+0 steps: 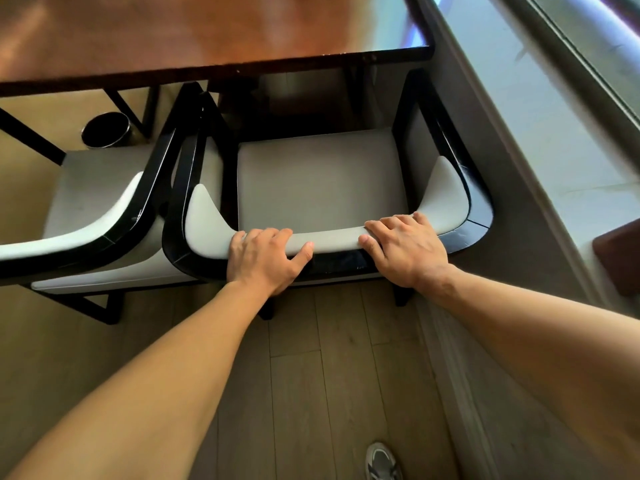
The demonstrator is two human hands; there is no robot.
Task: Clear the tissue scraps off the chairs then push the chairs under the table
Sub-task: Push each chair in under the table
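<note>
The left hand (pixel 265 258) and right hand (pixel 403 249) both grip the chair (pixel 322 181) backrest, seat partly under the desk (pixel 173 39).

Left chair (pixel 86 202): cut off by left edge. Right chair (pixel 322 181): seat front hidden under table (pixel 173 39). Bin (pixel 105 129): base hidden behind left chair. Shoe (pixel 382 462): cropped at bottom.
</note>
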